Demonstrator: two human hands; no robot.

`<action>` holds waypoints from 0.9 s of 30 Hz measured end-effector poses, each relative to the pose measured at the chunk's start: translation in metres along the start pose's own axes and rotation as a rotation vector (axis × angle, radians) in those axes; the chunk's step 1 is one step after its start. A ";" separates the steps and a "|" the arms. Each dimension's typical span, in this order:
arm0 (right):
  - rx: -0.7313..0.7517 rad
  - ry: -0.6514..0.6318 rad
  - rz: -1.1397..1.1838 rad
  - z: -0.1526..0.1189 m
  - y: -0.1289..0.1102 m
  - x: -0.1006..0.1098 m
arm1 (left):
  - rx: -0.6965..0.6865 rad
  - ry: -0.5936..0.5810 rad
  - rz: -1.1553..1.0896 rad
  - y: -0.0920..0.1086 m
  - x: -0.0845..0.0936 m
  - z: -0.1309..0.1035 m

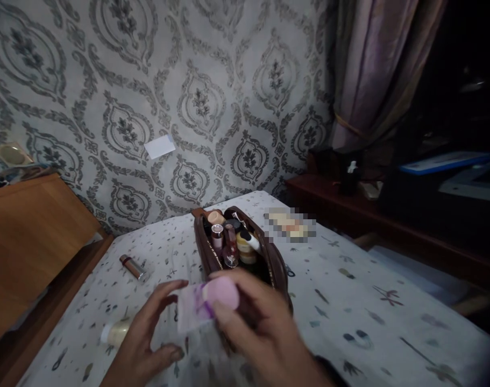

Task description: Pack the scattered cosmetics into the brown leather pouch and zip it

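Observation:
My right hand (261, 317) is closed round a small pink-and-clear item (224, 293) with a rounded pink end, a see-through body and purple marks. Blur hides its exact kind. My left hand (151, 328) is at the item's clear end, thumb and fingers spread apart; contact there is uncertain. Just beyond my right hand, a brown zipped makeup bag (279, 269) lies unzipped. Inside are a bottle with a silvery cap (217, 232), a dark red tube (231, 244), a yellowish jar (247, 248), a black-and-white item (250, 241) and other cosmetics.
A brown tube with a clear end (132, 267) lies left of the bag. Partly behind my left hand is a pale bottle with a white cap (114, 333). A pixelated item (291, 224) rests to the right on the patterned sheet (374, 317). Wooden furniture (38, 231) stands at left.

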State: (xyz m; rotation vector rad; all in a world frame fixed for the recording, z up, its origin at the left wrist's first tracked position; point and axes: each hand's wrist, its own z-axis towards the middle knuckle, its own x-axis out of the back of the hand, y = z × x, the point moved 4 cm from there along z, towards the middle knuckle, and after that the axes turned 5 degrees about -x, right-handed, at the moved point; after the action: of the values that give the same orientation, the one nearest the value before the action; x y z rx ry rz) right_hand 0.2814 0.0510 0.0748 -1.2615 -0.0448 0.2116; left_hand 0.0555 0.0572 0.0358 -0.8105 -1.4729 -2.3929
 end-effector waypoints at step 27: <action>0.390 -0.053 -1.034 0.073 -0.052 0.045 | -0.491 -0.014 0.851 0.057 -0.047 0.050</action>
State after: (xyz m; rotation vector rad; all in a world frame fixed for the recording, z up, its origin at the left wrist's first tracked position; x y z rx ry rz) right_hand 0.3217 0.1131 0.1424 -0.7174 -0.6531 -0.6158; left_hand 0.1371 0.0692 0.0703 -1.2339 -0.3555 -2.0350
